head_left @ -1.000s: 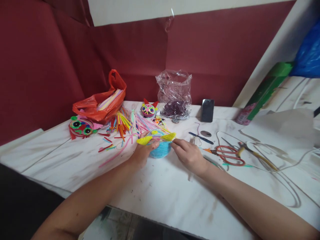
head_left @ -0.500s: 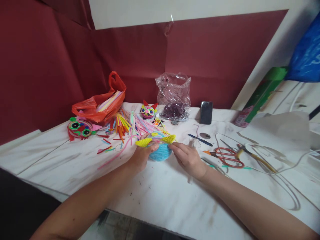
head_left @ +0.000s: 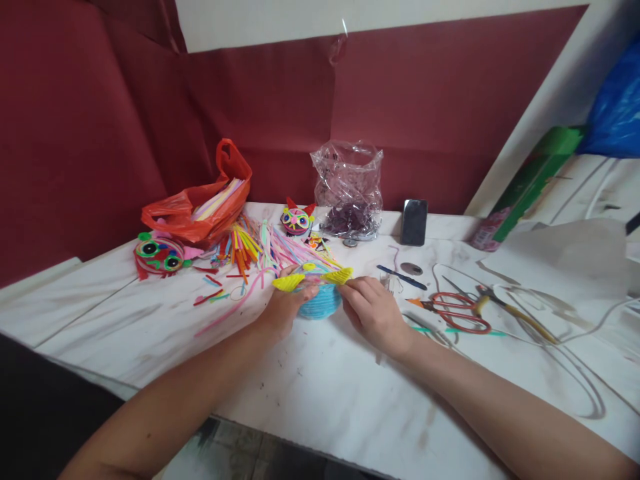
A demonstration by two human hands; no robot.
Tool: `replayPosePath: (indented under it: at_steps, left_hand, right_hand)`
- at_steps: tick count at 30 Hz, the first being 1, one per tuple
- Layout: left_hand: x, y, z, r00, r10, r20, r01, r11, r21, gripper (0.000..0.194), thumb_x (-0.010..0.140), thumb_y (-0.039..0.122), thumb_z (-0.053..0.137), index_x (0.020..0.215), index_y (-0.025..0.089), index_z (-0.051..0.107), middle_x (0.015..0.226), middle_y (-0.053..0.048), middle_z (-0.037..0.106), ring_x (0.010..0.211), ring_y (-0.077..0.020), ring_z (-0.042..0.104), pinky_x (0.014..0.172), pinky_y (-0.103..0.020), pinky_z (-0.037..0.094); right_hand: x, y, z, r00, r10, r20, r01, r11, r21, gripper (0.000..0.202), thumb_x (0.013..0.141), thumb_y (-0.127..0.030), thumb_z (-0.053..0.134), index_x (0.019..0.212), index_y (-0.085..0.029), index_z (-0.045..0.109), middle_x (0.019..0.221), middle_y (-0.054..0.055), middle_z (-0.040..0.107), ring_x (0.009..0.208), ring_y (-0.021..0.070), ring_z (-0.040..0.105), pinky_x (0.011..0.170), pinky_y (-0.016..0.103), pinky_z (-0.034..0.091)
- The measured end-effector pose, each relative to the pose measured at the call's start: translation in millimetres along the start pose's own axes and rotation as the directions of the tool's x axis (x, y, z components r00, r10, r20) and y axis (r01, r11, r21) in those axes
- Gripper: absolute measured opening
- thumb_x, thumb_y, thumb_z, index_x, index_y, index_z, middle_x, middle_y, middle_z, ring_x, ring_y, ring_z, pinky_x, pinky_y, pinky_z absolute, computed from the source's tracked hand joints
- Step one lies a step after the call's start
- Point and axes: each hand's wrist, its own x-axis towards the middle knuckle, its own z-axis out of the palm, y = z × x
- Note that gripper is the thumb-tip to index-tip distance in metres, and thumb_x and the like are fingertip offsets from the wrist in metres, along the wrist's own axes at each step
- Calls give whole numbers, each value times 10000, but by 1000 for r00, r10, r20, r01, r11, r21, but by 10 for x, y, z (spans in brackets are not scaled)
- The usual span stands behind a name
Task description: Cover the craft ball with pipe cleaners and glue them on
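A round light-blue craft piece (head_left: 320,303) with two yellow wing-like parts and a small yellow disc on top is held just over the white marbled table (head_left: 320,393). My left hand (head_left: 286,303) grips its left side, the thumb on the near face and the other fingers mostly hidden behind. On the right, my right hand (head_left: 375,310) has its fingertips pinched at the outer end of the right yellow part (head_left: 337,276).
Pipe cleaners (head_left: 285,250), a red bag (head_left: 200,210) and two finished faces (head_left: 160,255) lie behind and left. A clear bag (head_left: 350,193) and phone (head_left: 414,222) stand at the back. Orange-handled scissors (head_left: 457,312), pliers (head_left: 520,313) and wire lie right.
Both hands keep hold of the blue piece, nearly in the same place. The view has shifted slightly.
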Motion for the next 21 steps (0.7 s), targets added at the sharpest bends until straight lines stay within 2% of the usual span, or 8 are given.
replayPosePath:
  at_steps: [4, 7, 14, 17, 19, 21]
  left_hand:
    - [-4, 1, -4, 1000, 17, -7, -17, 998, 60, 707, 570, 211, 790, 1204, 225, 476, 952, -33, 662, 878, -197, 626, 816, -349, 473]
    - [-14, -11, 2, 999, 38, 4, -39, 996, 75, 723, 571, 224, 791, 1217, 234, 464, 977, -31, 656, 885, -194, 627, 802, -336, 479]
    - [-24, -46, 6, 1000, 5, 12, -5, 999, 49, 719, 566, 216, 778, 1216, 222, 470, 930, -19, 668, 853, -184, 637, 814, -335, 478]
    - [-4, -34, -5, 1000, 0, 4, 0, 999, 53, 716, 577, 220, 773, 1223, 221, 465, 958, -33, 663, 878, -199, 638, 824, -356, 483]
    - [5, -16, -4, 1000, 1, -15, 0, 998, 60, 704, 576, 226, 777, 1212, 222, 476, 973, -40, 661, 887, -211, 639, 827, -370, 485]
    - [2, 0, 7, 1000, 1, -29, 1, 998, 69, 698, 571, 223, 780, 1204, 221, 484, 966, -42, 660, 883, -216, 639, 824, -378, 484]
  right_hand:
    - [-19, -28, 16, 999, 42, 10, -43, 998, 51, 224, 912, -149, 457, 1112, -130, 556, 721, 60, 609, 666, 190, 515, 588, 308, 433]
    - [-28, -41, 18, 997, 67, 31, -70, 991, 117, 268, 926, -159, 438, 1173, -143, 541, 771, 69, 626, 697, 185, 549, 611, 298, 463]
    - [-67, -33, 62, 998, -44, 38, 38, 989, 143, 369, 919, -114, 435, 1287, -135, 458, 848, 97, 653, 756, 205, 590, 661, 334, 500]
    - [-93, -36, 106, 998, 64, 28, -69, 969, 237, 413, 925, -125, 424, 1335, -173, 408, 918, 100, 642, 814, 199, 605, 701, 328, 521]
    - [-98, -37, 118, 990, 137, 22, -138, 949, 284, 449, 927, -126, 414, 1370, -183, 367, 883, 86, 626, 795, 192, 599, 690, 322, 523]
    - [-91, -38, 112, 990, 138, 31, -141, 949, 281, 465, 923, -123, 412, 1381, -191, 363, 858, 78, 612, 785, 195, 586, 685, 326, 518]
